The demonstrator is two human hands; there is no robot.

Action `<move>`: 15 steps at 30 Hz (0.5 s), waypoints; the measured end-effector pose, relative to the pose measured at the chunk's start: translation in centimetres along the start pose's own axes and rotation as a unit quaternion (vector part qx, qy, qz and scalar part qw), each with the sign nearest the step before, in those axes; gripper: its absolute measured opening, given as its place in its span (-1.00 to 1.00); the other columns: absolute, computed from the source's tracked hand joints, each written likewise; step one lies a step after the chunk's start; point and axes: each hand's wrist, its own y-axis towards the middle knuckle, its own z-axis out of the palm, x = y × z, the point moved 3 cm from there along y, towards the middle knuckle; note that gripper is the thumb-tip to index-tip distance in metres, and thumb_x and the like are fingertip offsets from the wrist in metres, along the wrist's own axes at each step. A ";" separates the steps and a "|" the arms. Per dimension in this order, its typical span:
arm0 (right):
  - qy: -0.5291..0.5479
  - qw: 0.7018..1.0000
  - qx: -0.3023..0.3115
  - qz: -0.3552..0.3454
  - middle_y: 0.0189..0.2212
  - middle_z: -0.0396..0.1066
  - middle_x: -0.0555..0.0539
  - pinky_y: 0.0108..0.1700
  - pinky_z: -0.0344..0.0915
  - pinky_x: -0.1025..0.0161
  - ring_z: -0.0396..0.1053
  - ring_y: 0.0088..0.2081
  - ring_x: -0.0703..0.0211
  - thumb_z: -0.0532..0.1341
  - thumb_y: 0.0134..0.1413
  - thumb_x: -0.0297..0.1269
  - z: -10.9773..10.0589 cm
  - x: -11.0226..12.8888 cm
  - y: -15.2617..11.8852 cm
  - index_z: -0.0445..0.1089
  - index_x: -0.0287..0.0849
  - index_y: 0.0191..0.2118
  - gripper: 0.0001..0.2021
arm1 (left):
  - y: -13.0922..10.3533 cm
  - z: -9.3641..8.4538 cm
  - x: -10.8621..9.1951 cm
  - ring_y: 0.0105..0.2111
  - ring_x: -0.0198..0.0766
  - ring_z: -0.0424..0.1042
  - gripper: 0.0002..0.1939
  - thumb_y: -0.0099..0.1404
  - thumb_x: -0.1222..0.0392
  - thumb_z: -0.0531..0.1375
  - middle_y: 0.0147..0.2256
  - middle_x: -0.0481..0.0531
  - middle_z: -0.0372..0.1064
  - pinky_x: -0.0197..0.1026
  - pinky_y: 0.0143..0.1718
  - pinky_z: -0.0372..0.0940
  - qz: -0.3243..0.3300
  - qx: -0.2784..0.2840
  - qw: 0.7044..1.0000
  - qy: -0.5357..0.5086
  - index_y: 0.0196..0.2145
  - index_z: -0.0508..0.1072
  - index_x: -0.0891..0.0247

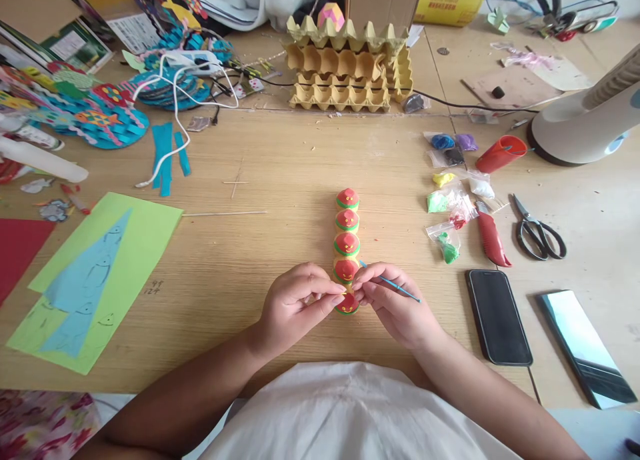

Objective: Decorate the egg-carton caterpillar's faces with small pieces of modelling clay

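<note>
A column of several red-topped domes (347,244) with green rims and small yellow faces runs toward me on the wooden table. My left hand (303,303) is at its near end, thumb and index fingertips pinched over the nearest dome (349,305); a tiny yellow bit seems to show at the tips. Close beside it on the right, my right hand (393,300) has its fingers closed, with a thin blue stick tool (400,287) lying across them. The fingertips of both hands almost meet and partly cover the lower domes.
Bags of coloured clay (443,202), a red cup (501,153), a red cutter (493,237), scissors (540,233) and a phone (499,317) lie to the right. Egg cartons (340,93) stand at the back. Green paper (145,230) and a white cable (175,100) are left.
</note>
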 end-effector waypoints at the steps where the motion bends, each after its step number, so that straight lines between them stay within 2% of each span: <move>1: -0.016 1.000 0.000 0.001 -0.33 0.56 -0.02 -0.24 0.40 0.34 0.50 -0.32 0.29 0.42 0.17 -0.21 0.0 0.0 -0.1 0.62 -0.10 -0.24 -0.90 | 0.0 0.0 0.0 -0.45 -0.45 0.34 -0.85 0.31 0.43 0.32 -0.37 -0.06 0.43 -0.38 -0.44 0.28 0.001 0.000 1.000 0.000 -0.22 0.58 0.23; 5: -0.113 0.993 0.012 -0.016 -0.37 0.51 -0.01 -0.23 0.38 0.32 0.45 -0.32 0.28 0.39 0.22 -0.17 0.1 0.2 -0.6 0.60 -0.09 -0.20 -0.87 | 0.1 0.0 -0.1 -0.46 -0.45 0.35 -0.85 0.31 0.44 0.32 -0.38 -0.07 0.43 -0.39 -0.45 0.29 0.002 -0.003 1.000 0.006 -0.23 0.58 0.23; 9: -0.191 0.980 0.041 -0.025 -0.36 0.48 -0.02 -0.24 0.35 0.26 0.41 -0.31 0.24 0.43 0.15 -0.12 0.7 0.4 -0.8 0.58 -0.12 -0.21 -0.80 | 0.2 0.1 -0.3 -0.47 -0.47 0.38 -0.83 0.30 0.44 0.33 -0.37 -0.08 0.43 -0.41 -0.46 0.31 0.011 0.001 1.000 -0.008 -0.22 0.59 0.21; 15: -0.178 0.982 0.050 -0.018 -0.40 0.48 -0.01 -0.27 0.33 0.27 0.38 -0.34 0.25 0.44 0.13 -0.10 1.0 0.2 -0.7 0.55 -0.14 -0.32 -0.78 | 0.3 0.2 -0.5 -0.46 -0.45 0.43 -0.81 0.31 0.40 0.34 -0.37 -0.09 0.42 -0.41 -0.43 0.38 0.033 0.014 0.999 0.011 -0.17 0.61 0.17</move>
